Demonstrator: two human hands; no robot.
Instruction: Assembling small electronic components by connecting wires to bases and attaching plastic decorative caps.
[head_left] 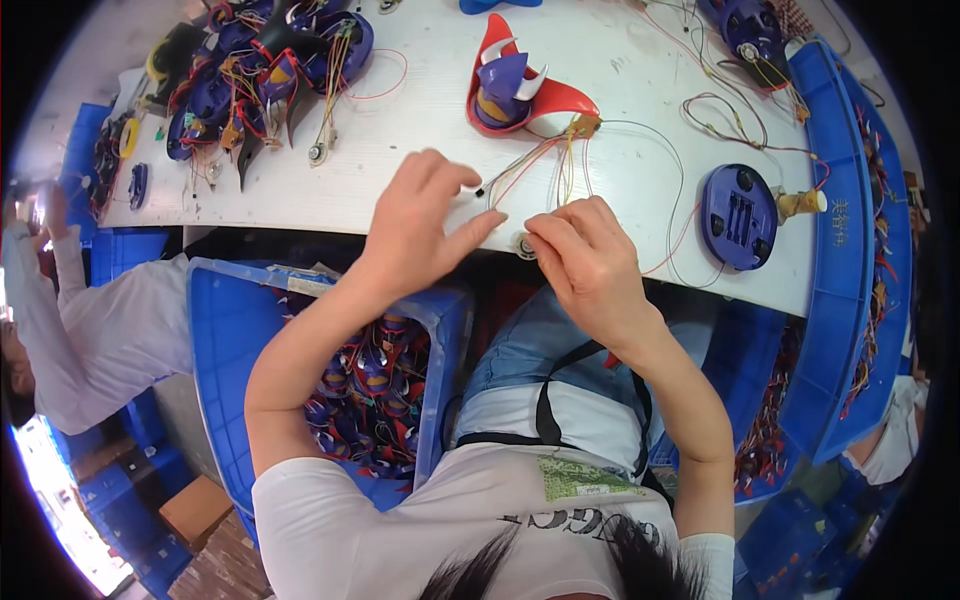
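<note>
Over the front edge of the white table, my right hand (pixel 590 255) is pinched closed on a small round metal part (pixel 525 246). To its left my left hand (pixel 425 215) is held with thumb and fingers apart, nothing between them. Just beyond both hands, several thin coloured wires (pixel 560 165) run up to a small brown circuit board (pixel 584 125). The board lies against a red, winged plastic toy shell (pixel 492 65) with a purple and silver horned piece (pixel 503 88) on it. A purple oval base (pixel 740 217) with a battery compartment lies to the right, wires trailing near it.
A heap of wired purple toy parts (pixel 265 80) covers the table's far left. Another purple part (pixel 750 40) lies at the far right. Blue bins (pixel 225 350) full of toy parts stand beside my lap, and a long blue tray (pixel 835 260) borders the table's right. A co-worker's sleeve (pixel 120 315) shows left.
</note>
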